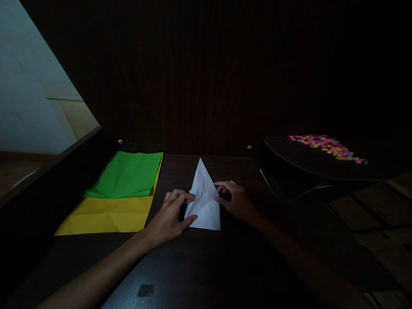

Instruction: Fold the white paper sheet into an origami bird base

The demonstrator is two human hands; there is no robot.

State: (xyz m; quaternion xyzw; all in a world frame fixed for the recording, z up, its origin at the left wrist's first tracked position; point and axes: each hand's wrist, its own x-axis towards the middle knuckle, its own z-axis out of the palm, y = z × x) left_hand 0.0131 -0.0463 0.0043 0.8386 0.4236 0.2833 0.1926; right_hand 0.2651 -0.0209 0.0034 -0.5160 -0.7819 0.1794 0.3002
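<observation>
A white sheet of paper (206, 210), folded to a sharp point at its far end, lies on the dark wooden surface in front of me. Creases and overlapping flaps show down its middle. My left hand (172, 214) is at its left edge, thumb on the lower left part and fingers bent on the side flap. At the right edge, my right hand (234, 197) pinches the paper between thumb and curled fingers. Some of the right fingers are in shadow.
Left of the white paper, a creased green sheet (127, 174) lies over a creased yellow sheet (106, 216). A dark upright panel (186, 86) stands behind. A raised board (48, 165) edges the left side. Small colourful pieces (328, 146) lie on a dark curved surface at the right.
</observation>
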